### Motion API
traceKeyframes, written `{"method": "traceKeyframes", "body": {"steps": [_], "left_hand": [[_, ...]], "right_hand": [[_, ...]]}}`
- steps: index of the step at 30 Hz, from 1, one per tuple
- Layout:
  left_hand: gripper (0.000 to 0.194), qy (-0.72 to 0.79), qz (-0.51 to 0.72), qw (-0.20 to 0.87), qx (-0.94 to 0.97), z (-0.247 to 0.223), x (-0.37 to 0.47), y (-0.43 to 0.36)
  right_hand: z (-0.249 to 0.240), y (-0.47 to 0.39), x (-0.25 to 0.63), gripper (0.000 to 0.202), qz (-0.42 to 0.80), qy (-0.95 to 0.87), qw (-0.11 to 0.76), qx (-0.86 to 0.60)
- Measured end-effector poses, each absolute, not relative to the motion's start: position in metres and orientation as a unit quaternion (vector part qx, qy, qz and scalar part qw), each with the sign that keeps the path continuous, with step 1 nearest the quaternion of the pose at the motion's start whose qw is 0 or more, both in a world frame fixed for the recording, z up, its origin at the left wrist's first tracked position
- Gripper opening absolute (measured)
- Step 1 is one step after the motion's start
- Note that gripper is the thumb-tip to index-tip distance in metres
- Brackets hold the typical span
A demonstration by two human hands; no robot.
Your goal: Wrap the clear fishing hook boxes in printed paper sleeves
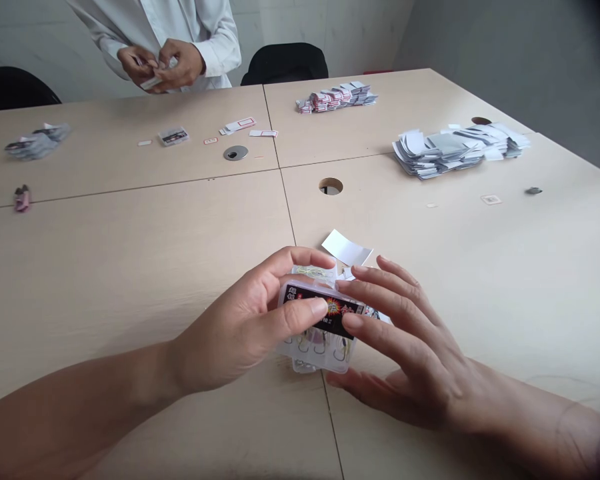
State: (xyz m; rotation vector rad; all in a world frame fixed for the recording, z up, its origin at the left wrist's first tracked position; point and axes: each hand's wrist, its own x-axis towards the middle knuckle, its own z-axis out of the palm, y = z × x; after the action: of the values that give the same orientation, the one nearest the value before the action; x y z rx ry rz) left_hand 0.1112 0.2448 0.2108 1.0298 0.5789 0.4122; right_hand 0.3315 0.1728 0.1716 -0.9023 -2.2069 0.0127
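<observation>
A clear plastic fish hook box point(320, 343) with a black label is tilted up above the near middle of the table. My left hand point(260, 317) grips its left side, thumb pressed on the label and forefinger arched over the top edge. My right hand point(410, 347) is at the box's right side, fingers stretched and apart, with fingertips at the label and thumb near the lower corner. Whether those fingertips press on the box is unclear. Behind it, partly hidden, another clear box point(313, 271) shows yellowish lines. A white card point(347, 247) lies just beyond my hands.
Across the table point(180, 233) a person in a white shirt point(165, 67) handles something small. Piles of cards point(460, 150) and red-edged labels point(337, 97) lie at the far right. A boxed set point(173, 137) and bagged items point(37, 141) sit far left. An open cable hole point(331, 187) lies ahead.
</observation>
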Motion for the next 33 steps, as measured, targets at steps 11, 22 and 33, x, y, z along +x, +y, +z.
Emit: {"method": "traceKeyframes", "body": {"steps": [11, 22, 33], "left_hand": [[0.028, 0.307, 0.178, 0.791, 0.498, 0.216, 0.111, 0.244], [0.028, 0.270, 0.211, 0.787, 0.513, 0.231, 0.101, 0.254], [0.023, 0.281, 0.218, 0.774, 0.523, 0.229, 0.104, 0.254]], "right_hand": [[0.171, 0.172, 0.332, 0.060, 0.022, -0.859, 0.372, -0.352], [0.173, 0.175, 0.335, 0.075, 0.091, -0.833, 0.432, -0.334], [0.173, 0.174, 0.335, 0.068, 0.046, -0.842, 0.415, -0.342]]}}
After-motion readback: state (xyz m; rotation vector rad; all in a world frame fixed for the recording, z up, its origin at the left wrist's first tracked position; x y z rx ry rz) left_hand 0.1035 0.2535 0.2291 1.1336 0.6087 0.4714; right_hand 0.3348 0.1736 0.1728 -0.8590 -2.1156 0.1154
